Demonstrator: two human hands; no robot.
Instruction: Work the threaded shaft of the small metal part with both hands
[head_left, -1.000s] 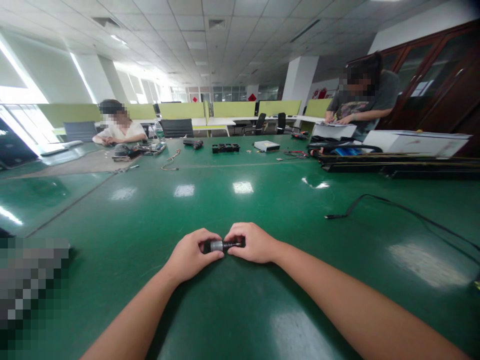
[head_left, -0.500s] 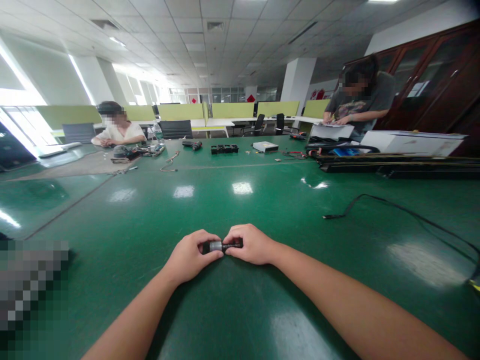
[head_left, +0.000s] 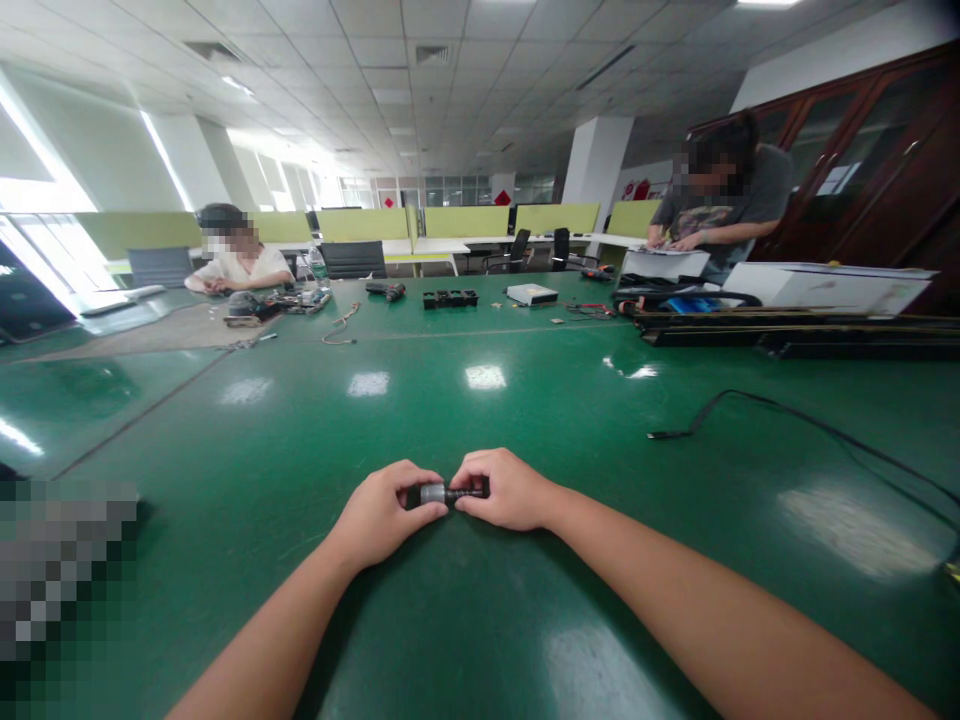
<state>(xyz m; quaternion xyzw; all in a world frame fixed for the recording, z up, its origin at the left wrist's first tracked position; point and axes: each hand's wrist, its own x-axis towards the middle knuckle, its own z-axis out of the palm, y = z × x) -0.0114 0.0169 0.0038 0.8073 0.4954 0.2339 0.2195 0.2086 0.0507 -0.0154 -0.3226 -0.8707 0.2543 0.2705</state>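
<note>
Near the front of the green table [head_left: 300, 420], my two hands meet around a small dark cylindrical part with a grey band [head_left: 433, 494] and a thin, ridged black shaft [head_left: 459, 494] on its right side. My left hand [head_left: 386, 510] grips the thicker, banded end between thumb and fingers. With thumb and fingers, my right hand [head_left: 506, 490] holds the ridged shaft end. The part lies level, roughly left to right, low over the tabletop. Fingers cover both its ends, so its exact kind cannot be made out.
A black cable [head_left: 787, 402] runs along the right side. Farther back are a power drill [head_left: 385, 290], a black slotted block [head_left: 450, 299], a white-grey box [head_left: 532, 294] and long black bars [head_left: 712, 330]. One person [head_left: 240, 265] sits back left; another [head_left: 720, 200] stands back right.
</note>
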